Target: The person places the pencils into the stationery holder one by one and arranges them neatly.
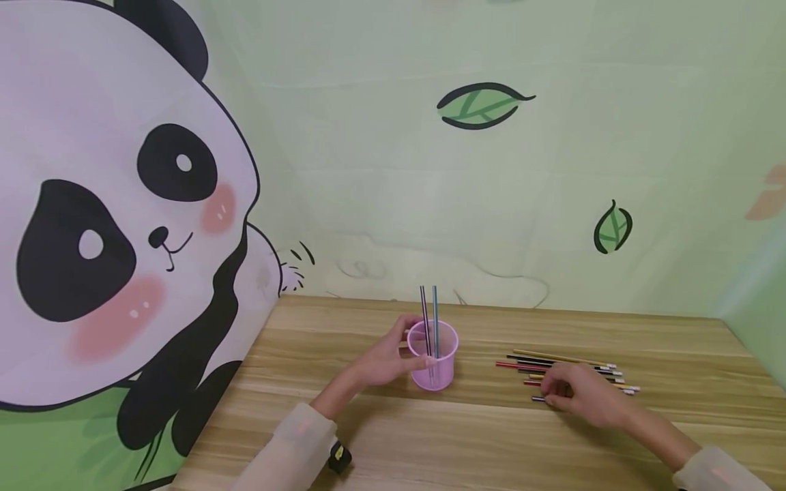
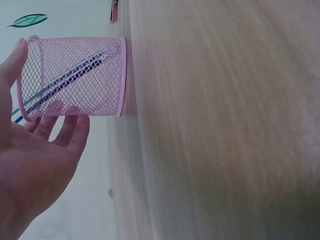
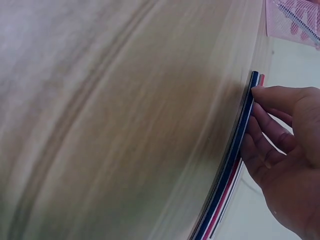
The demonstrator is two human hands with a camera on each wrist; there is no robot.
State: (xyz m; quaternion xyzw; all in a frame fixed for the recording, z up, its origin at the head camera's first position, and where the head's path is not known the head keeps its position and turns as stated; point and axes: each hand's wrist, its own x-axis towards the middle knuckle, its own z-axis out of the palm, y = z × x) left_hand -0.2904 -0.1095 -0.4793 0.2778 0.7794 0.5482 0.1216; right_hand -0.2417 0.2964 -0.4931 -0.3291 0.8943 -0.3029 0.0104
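The right hand [image 1: 586, 395], fingers curled, pinches the dark blue pencil [image 3: 234, 150] near one end, its shaft running rightward beneath that hand; leftward, the left hand [image 1: 382, 360] grips the upright pink cup [image 1: 445, 374].

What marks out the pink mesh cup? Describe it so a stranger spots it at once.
On the wooden table, look left of the loose pencils to the person's left hand. That hand holds a pink mesh cup. Unlike the pencils lying flat, it stands upright, with two slim sticks poking above its rim.
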